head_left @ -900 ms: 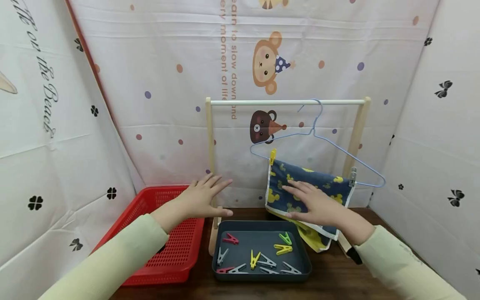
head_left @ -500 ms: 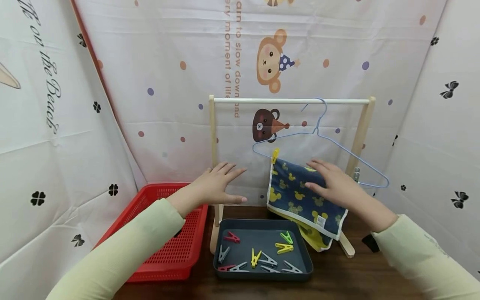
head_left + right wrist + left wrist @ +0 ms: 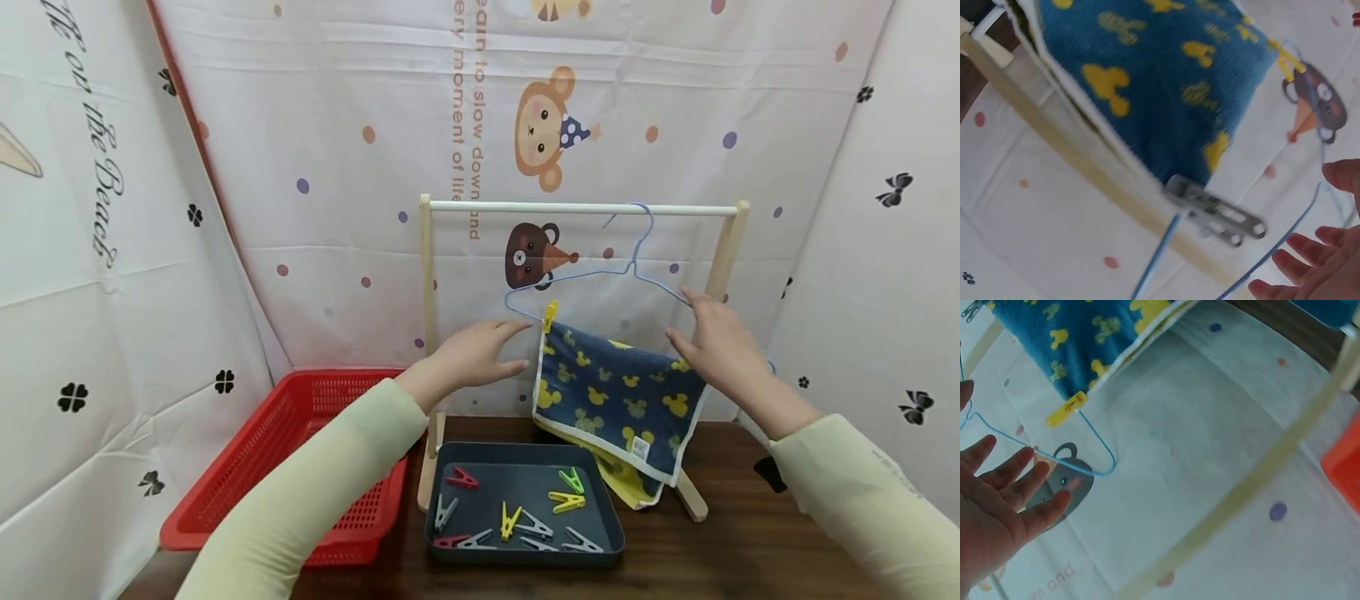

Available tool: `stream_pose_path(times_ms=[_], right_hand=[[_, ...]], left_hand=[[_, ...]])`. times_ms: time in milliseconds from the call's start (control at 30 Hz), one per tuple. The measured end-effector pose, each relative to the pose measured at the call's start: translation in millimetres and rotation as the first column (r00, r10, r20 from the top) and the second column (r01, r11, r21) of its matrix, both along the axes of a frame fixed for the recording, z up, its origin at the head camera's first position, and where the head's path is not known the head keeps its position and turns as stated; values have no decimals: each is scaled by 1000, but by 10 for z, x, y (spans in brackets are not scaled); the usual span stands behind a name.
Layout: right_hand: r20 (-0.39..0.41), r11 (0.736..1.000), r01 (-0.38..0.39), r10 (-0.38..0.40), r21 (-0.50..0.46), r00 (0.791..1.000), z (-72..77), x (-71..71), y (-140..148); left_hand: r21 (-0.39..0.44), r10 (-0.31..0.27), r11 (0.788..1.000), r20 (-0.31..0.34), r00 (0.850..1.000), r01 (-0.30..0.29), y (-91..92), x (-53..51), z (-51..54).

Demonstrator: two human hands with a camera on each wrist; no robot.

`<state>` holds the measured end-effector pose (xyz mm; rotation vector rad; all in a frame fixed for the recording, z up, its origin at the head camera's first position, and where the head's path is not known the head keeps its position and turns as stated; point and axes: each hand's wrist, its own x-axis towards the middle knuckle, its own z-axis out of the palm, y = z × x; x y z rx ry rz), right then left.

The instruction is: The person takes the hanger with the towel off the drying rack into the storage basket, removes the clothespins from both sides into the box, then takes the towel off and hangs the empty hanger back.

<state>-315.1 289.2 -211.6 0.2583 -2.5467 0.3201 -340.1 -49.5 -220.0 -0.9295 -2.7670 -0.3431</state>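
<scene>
While the left hand (image 3: 480, 354) hangs in the air with its fingers loosely extended and its thumb apart, holding nothing, the right hand (image 3: 723, 346) is likewise ungripped, its fingers unfolded along the right arm of the blue wire hanger (image 3: 633, 265); whether either hand touches the wire I cannot tell. The hanger is hooked over the white rail (image 3: 517, 207) of a wooden rack, right of the rail's middle. From it hangs the cloth (image 3: 600, 396), dark blue with yellow mouse-head shapes and white edging, between the two hands and slanting down to the right. A yellow clip (image 3: 551, 317) fastens its upper left corner to the wire; a grey clip (image 3: 1210, 209), seen in the right wrist view, fastens the upper right. The yellow underside shows at the lower hem, beside the dark tray (image 3: 517, 468), where red, yellow, green and grey clothespins lie scattered. Left of the tray, partly behind the left sleeve (image 3: 307, 492), a red basket (image 3: 180, 533) stands on the brown table (image 3: 750, 542).
</scene>
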Motion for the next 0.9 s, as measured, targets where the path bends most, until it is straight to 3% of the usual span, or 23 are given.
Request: stream_pose_path(times_ms=[167,333,500,733,900], right_hand=[[21,997,52,-51,-61,998,-10,-68,111],[10,992,45,-44,-115,999,-89,-91,158],[-102,986,33,-51,-163,994,-179,-123,168],[-305,983,-3,-53,-183,951,-223,-194,238],[-332,975,10,-85,-223,940,-236,-223,325]], left_hand=[[32,-22,999,7,1000,22,207,-147,38],[70,-45,997,23,999,43,326,-212,65],[95,-44,995,20,999,41,416,-270,76],[127,-10,992,14,1000,8,495,-366,120],[171,19,985,-12,1000,-16,487,-448,169]])
